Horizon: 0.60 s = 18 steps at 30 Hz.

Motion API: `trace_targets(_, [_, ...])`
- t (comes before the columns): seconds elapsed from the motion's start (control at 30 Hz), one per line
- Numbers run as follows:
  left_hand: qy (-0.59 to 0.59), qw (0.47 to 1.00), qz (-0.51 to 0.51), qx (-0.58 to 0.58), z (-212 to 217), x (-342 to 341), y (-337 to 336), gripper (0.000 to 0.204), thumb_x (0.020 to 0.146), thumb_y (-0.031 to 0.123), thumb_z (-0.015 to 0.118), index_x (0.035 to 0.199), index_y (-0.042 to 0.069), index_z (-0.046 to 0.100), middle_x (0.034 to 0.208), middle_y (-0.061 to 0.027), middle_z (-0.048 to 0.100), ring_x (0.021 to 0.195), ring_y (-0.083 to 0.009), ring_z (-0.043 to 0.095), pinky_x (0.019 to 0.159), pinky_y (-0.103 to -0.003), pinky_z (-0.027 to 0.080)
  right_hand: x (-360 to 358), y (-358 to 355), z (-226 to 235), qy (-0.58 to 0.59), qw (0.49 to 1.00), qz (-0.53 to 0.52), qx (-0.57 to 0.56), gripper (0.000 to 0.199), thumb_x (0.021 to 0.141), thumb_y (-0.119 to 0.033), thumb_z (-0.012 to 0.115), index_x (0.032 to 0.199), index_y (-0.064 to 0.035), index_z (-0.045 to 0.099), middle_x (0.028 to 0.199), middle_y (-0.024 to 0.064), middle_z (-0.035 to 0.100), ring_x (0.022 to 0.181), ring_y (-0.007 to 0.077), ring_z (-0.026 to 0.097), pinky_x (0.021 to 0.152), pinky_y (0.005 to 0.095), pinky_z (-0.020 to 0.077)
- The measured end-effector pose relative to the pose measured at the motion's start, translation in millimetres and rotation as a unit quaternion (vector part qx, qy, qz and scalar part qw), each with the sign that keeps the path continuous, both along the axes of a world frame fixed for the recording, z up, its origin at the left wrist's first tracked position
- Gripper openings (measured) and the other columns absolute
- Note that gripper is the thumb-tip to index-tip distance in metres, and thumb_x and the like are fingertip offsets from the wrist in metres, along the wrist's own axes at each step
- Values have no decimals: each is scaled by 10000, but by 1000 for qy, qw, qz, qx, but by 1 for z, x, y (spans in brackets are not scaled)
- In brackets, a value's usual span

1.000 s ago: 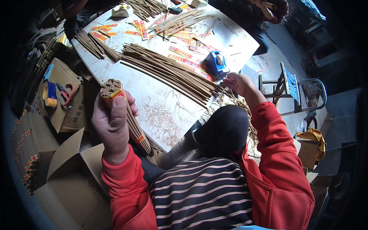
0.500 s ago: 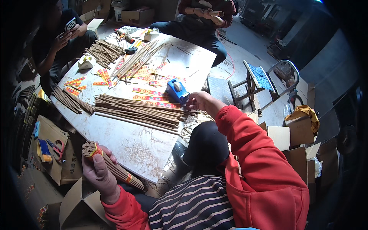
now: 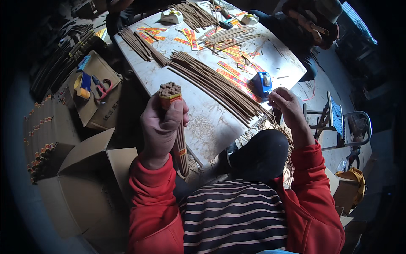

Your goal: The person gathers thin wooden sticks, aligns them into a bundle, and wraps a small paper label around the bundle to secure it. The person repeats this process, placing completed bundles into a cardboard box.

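Note:
My left hand is wrapped round a bundle of brown incense sticks, held near the table's front edge. The bundle stands nearly upright in view, its stick ends showing at the top, with a red and yellow paper band below them. At the table's right corner, my right hand has its thumb and fingers pinched together beside a blue tape dispenser. Anything between those fingertips is too small to make out. Loose incense sticks lie in a long row between the two hands.
Red and yellow paper strips and more sticks lie across the white table. Left are an open cardboard box, scissors on a carton and stacked bundles. A co-worker sits across; a stool stands right.
The view has swung left. My left hand has raised the bundle and turned it more upright. My right hand remains by the tape dispenser, its fingers now more closely pinched.

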<state>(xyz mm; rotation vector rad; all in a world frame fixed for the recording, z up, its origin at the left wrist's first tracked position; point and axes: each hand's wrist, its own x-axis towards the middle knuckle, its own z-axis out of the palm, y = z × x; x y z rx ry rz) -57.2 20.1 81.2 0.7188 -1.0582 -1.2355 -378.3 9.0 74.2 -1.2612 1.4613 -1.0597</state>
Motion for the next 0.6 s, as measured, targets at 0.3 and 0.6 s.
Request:
trace_targets(0.3, [-43, 999, 7, 16, -6, 2, -1, 197, 851, 158, 628, 948, 13, 537, 738, -33, 573, 595, -73, 532, 547, -211, 448, 143, -2, 74, 63, 921, 330, -197, 79, 857, -70, 610, 875, -11, 561, 877, 63, 556, 824, 132, 530, 721, 262, 438])
trace_targets(0.6, [-70, 997, -32, 4, -8, 3, -2, 277, 841, 88, 628, 1063, -26, 507, 861, -21, 582, 738, -38, 512, 640, -208, 459, 168, -11, 85, 186, 892, 359, -203, 110, 833, -90, 638, 856, 7, 593, 811, 76, 598, 792, 158, 597, 725, 282, 474])
